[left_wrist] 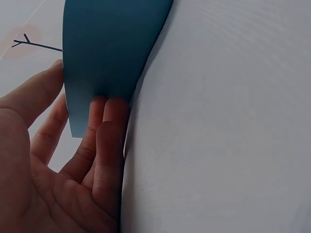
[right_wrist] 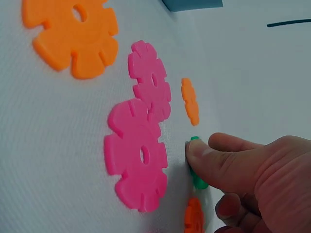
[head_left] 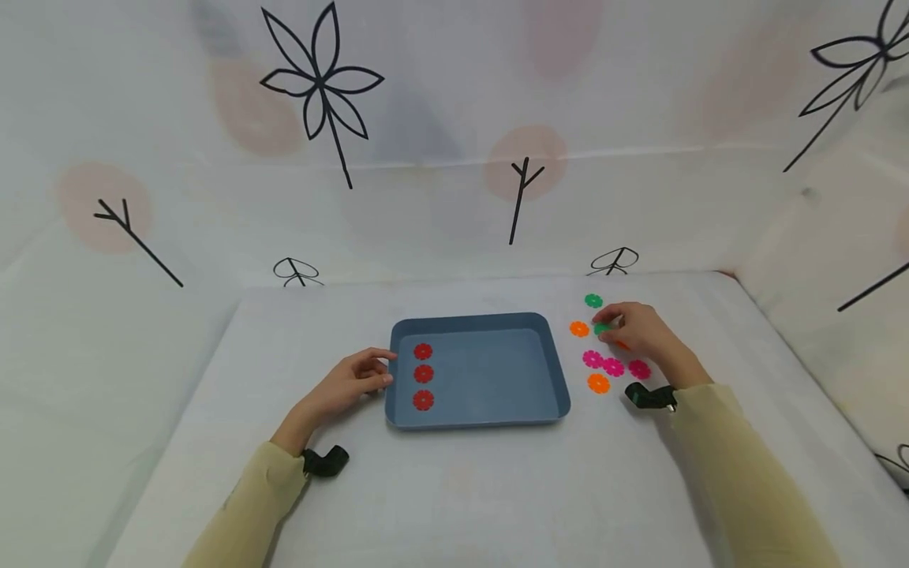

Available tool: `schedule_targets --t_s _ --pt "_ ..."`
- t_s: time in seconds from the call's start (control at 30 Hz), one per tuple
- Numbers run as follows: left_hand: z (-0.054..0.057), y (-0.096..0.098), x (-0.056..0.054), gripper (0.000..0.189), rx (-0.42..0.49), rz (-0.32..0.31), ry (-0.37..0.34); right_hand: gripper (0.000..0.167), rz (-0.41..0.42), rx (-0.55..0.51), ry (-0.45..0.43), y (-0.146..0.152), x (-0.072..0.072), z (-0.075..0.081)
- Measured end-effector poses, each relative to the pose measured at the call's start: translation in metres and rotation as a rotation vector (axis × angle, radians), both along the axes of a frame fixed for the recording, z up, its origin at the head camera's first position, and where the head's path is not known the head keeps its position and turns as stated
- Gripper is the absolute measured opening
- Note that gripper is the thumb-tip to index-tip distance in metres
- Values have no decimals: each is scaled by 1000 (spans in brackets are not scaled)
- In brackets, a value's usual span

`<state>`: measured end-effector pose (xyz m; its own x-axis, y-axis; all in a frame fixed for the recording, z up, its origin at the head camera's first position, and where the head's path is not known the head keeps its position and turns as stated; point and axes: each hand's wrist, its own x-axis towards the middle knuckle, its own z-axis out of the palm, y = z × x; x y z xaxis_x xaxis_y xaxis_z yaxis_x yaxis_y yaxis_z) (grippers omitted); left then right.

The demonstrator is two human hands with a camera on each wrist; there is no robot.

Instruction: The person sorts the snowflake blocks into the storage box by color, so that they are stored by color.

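A blue-grey tray (head_left: 477, 424) lies on the table, with three red notched discs (head_left: 423, 374) in a column along its left side. My left hand (head_left: 348, 386) holds the tray's left edge; in the left wrist view, thumb and index meet the rim while the other fingertips (left_wrist: 116, 109) touch the outer wall. Right of the tray, my right hand (head_left: 637, 330) pinches a green flower-shaped disc (right_wrist: 198, 180) between thumb and fingers, close to the cloth. Another green disc (head_left: 593, 300) lies just beyond that hand. An orange disc (head_left: 623, 345) is partly hidden under it.
Near the right hand lie pink discs, two touching or overlapping (head_left: 592, 359), another pink disc (head_left: 640, 370) beside them. One orange disc (head_left: 579, 329) is by the tray's right side, another orange disc (head_left: 599, 383) nearer me. White cloth (head_left: 454, 489) covers the table; patterned fabric (head_left: 440, 221) rises behind.
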<state>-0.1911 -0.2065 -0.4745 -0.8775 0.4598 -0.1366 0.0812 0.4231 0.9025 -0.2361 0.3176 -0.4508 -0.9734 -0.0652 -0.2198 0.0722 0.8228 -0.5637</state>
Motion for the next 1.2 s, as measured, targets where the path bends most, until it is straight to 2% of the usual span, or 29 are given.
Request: schedule_targets --t_s 0.2,0.57,0.87,1.03,1.2 --pt "3 1 1 42 15 0 -24 32 -15 8 9 -2 3 1" --pt "2 0 2 44 32 -8 -25 31 -26 1 35 -6 6 2" --pt "4 -1 3 44 33 -7 -17 25 -16 29 134 -8 8 -2" --pt "5 -2 3 43 28 4 -19 19 -20 29 163 -9 7 -5" --pt "4 -1 2 45 35 -1 -32 19 -14 34 175 -4 9 -5"
